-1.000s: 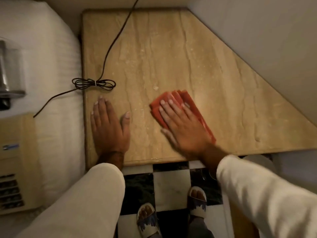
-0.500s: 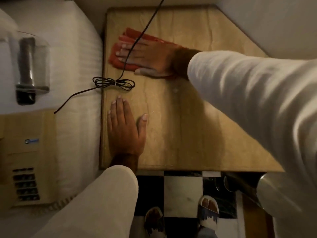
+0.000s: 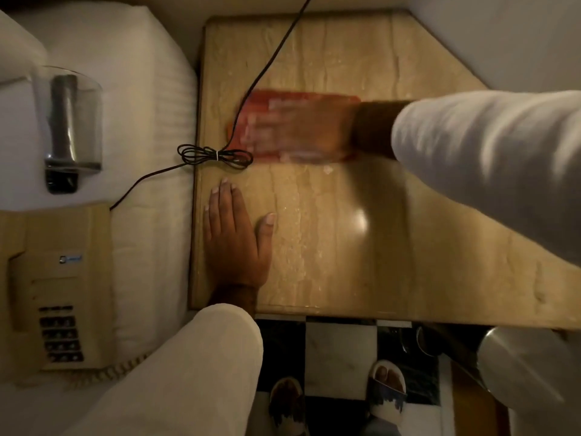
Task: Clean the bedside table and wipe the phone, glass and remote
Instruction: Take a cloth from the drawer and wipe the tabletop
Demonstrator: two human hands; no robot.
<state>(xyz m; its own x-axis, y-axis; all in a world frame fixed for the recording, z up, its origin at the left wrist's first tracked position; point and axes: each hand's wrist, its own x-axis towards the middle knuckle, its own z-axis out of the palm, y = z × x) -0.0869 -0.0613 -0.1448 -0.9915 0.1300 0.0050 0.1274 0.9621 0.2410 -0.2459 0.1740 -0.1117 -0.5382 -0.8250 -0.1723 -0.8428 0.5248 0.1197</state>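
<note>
The beige marble bedside table [image 3: 361, 247] fills the middle of the head view. My right hand [image 3: 301, 127], blurred by motion, presses flat on a red cloth [image 3: 254, 105] on the table's middle left. Flat on the table near its front left corner rests my left hand [image 3: 234, 243], fingers together, holding nothing. On the white bed to the left lie a beige phone [image 3: 59, 284], a clear glass [image 3: 74, 121] on its side, and a dark remote [image 3: 63, 180] that shows through and below the glass.
A black cable [image 3: 276, 55] crosses the table from the back and ends in a tied coil [image 3: 215, 156] at the table's left edge, touching the cloth. A white wall runs along the right. Below are a checkered floor and my sandalled feet [image 3: 386, 388].
My right hand has slid the red cloth from the table's back left toward the front and right, closer to the cable coil. The left hand stayed put.
</note>
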